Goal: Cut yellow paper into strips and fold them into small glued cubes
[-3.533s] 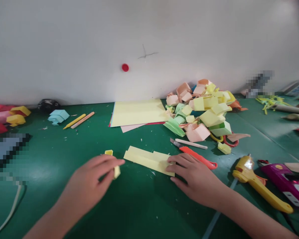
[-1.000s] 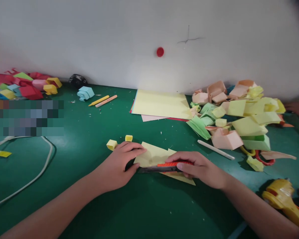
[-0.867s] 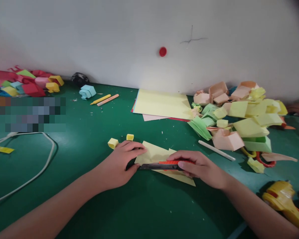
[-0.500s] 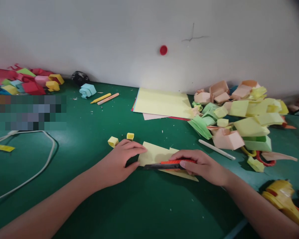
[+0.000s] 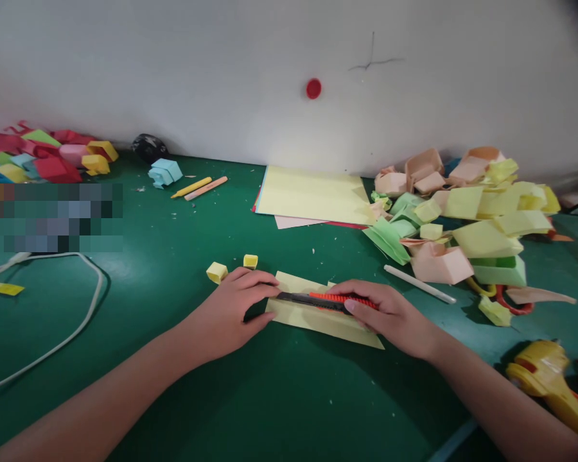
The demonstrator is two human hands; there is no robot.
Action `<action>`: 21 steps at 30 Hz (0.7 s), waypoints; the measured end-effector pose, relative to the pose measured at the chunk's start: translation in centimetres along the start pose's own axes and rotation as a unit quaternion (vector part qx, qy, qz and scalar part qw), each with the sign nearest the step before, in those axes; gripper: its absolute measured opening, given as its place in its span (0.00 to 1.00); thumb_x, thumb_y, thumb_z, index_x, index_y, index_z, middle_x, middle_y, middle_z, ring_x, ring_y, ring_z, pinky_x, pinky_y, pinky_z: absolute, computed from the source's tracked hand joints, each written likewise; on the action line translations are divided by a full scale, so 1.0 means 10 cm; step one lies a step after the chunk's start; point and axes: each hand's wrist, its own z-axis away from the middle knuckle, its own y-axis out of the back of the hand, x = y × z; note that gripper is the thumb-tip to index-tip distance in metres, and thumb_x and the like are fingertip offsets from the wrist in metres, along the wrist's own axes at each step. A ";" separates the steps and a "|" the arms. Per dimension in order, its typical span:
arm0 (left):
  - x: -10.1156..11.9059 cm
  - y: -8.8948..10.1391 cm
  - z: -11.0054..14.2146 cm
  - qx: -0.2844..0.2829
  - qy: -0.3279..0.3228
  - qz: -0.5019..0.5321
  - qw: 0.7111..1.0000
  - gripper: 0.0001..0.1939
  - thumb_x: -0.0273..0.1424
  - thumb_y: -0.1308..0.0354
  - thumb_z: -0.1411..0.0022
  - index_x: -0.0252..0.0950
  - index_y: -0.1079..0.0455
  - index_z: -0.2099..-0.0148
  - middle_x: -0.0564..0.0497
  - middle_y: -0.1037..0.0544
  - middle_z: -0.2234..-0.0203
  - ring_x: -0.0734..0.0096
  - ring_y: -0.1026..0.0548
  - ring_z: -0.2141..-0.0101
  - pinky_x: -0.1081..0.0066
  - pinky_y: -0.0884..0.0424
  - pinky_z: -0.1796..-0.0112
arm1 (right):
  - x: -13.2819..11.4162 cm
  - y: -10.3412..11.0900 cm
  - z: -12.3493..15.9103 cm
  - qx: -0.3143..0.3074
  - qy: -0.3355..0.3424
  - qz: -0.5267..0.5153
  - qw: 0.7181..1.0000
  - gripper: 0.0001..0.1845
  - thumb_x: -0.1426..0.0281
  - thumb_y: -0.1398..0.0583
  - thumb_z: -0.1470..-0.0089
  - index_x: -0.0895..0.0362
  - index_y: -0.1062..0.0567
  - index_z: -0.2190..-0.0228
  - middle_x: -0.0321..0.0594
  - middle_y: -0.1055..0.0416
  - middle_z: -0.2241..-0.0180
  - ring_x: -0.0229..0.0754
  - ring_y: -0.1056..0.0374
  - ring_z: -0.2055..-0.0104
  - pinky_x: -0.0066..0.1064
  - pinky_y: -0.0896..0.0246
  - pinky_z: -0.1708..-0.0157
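The right hand (image 5: pixel 392 319) partly hides the knife (image 5: pixel 313 300); the glue gun (image 5: pixel 542 369) is cropped at four o'clock, a blurred object (image 5: pixel 60 217) sits at nine.

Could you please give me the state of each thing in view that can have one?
Knife, blade out
Yellow paper, lying beneath the knife
Left hand, open, on the yellow paper's left end
Right hand, closed around the knife
Small boxes, folded
Back sheets, stacked flat
White cable, loosely looped
Glue gun, lying down; hot or cold, cannot tell

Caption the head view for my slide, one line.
Right hand holds a red cutter knife over pale yellow paper, left hand at its left end.
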 end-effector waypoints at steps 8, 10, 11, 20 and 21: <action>0.04 0.01 0.04 -0.020 -0.009 -0.042 0.999 0.23 0.32 0.46 0.31 0.43 0.34 0.35 0.49 0.31 0.37 0.51 0.36 0.41 0.48 0.34 0.42 | -0.01 -0.04 0.00 0.006 0.062 0.072 0.995 0.15 0.62 0.46 0.31 0.48 0.24 0.50 0.39 0.28 0.54 0.42 0.30 0.54 0.32 0.39 0.53; 0.05 0.01 0.03 -0.020 -0.008 -0.042 0.999 0.23 0.32 0.46 0.31 0.42 0.33 0.35 0.49 0.31 0.37 0.51 0.36 0.41 0.48 0.34 0.42 | -0.01 -0.04 0.00 0.002 0.072 0.070 0.995 0.14 0.62 0.46 0.31 0.47 0.24 0.50 0.39 0.28 0.54 0.42 0.31 0.54 0.32 0.38 0.53; 0.05 0.02 0.03 -0.020 -0.006 -0.042 0.999 0.23 0.32 0.47 0.31 0.42 0.33 0.35 0.49 0.31 0.37 0.51 0.36 0.41 0.48 0.34 0.42 | -0.01 -0.04 0.00 -0.001 0.075 0.069 0.995 0.14 0.62 0.46 0.31 0.47 0.25 0.50 0.39 0.28 0.54 0.42 0.31 0.54 0.32 0.38 0.52; 0.07 0.01 0.00 -0.005 0.009 -0.026 1.000 0.19 0.35 0.46 0.31 0.42 0.30 0.39 0.49 0.28 0.40 0.52 0.34 0.42 0.49 0.34 0.42 | -0.03 -0.08 -0.01 -0.007 0.091 0.080 0.993 0.15 0.64 0.47 0.31 0.49 0.25 0.48 0.41 0.29 0.52 0.43 0.31 0.51 0.34 0.37 0.51; 0.07 0.00 -0.01 0.000 0.012 -0.024 1.000 0.19 0.36 0.45 0.30 0.42 0.29 0.39 0.49 0.27 0.41 0.53 0.34 0.42 0.50 0.34 0.42 | -0.03 -0.08 -0.01 -0.008 0.091 0.082 0.992 0.15 0.64 0.47 0.31 0.49 0.25 0.48 0.42 0.29 0.52 0.43 0.31 0.51 0.34 0.37 0.51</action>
